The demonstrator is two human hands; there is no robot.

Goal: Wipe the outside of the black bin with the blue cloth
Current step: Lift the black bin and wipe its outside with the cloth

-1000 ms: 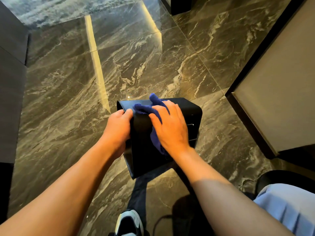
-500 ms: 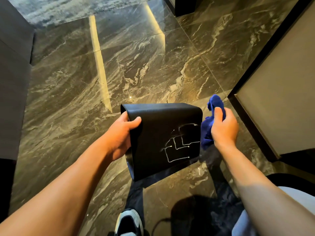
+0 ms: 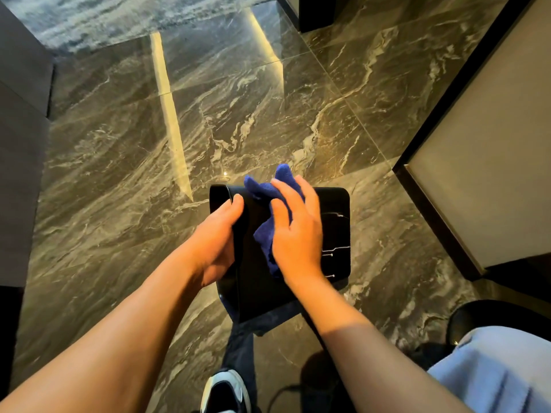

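A black bin is held on its side above the marble floor, its open rim to the left. White line markings show on its upper wall near the right end. My left hand grips the rim, thumb on the outer wall. My right hand lies flat on the bin's upper wall and presses the crumpled blue cloth against it. Part of the cloth sticks out past my fingertips at the bin's far edge.
Dark veined marble floor spreads all around. A beige panel with a dark frame stands at the right. A dark wall runs along the left. My shoe is below the bin, light blue fabric at bottom right.
My right hand, off the bin's right end with the cloth half a second ago, has come back onto the upper wall and covers most of the white markings. The left hand keeps its grip.
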